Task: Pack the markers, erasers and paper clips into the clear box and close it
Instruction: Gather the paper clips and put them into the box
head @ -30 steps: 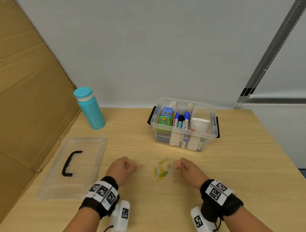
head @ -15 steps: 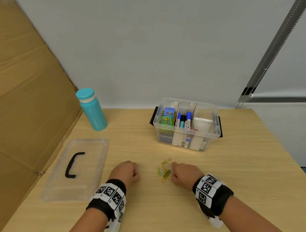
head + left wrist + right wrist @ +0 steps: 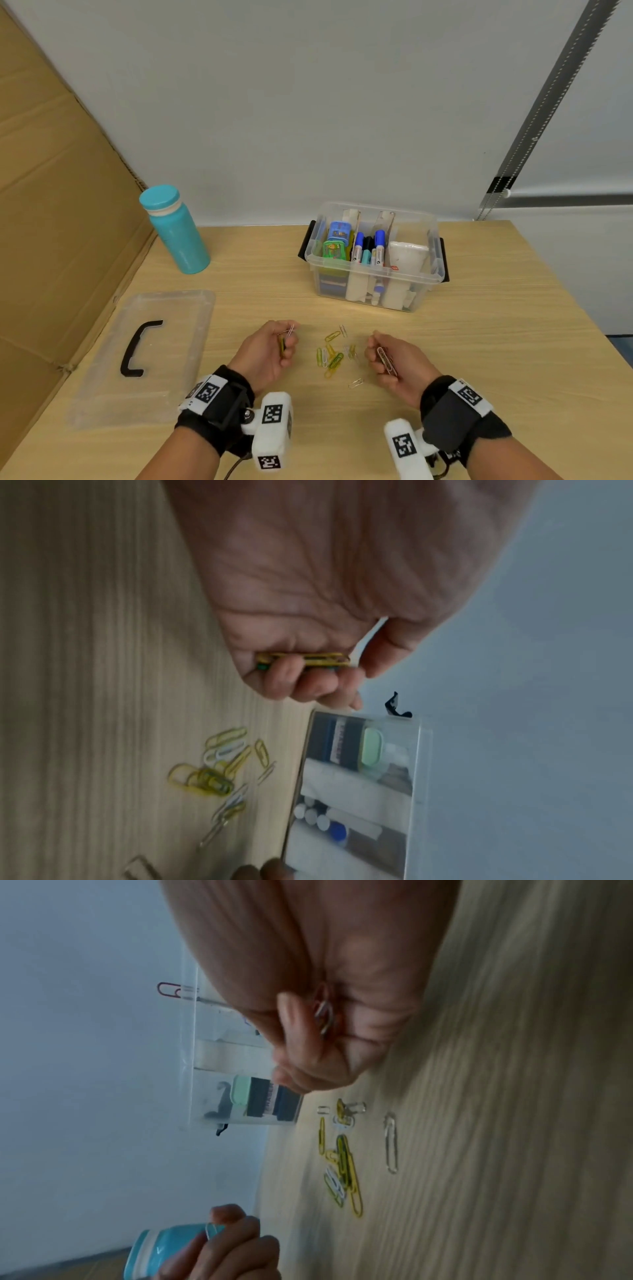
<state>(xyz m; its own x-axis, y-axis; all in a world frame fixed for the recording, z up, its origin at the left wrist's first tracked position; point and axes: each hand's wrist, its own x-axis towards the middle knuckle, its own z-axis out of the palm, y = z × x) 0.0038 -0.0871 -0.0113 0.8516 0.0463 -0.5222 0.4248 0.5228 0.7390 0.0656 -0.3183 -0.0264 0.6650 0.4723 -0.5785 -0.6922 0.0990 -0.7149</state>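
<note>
The clear box (image 3: 375, 272) stands open at the back of the wooden table, with markers (image 3: 368, 248) and erasers (image 3: 337, 240) upright inside. A loose pile of yellow, green and silver paper clips (image 3: 332, 356) lies in front of it, between my hands. My left hand (image 3: 274, 349) is curled round a few clips, yellow ones (image 3: 304, 659) showing in the left wrist view. My right hand (image 3: 390, 359) grips several red and silver clips (image 3: 325, 1012) in its fist. Both hands hover just above the table beside the pile.
The clear lid (image 3: 144, 353) with a black handle lies flat at the left. A teal bottle (image 3: 174, 229) stands at the back left, next to a leaning cardboard sheet (image 3: 51, 205). One silver clip (image 3: 356, 383) lies apart, nearer to me.
Both hands have lifted off the pile and turned palm-up and apart, each now showing clips held in its fingers. The pile between them is smaller and more spread.
</note>
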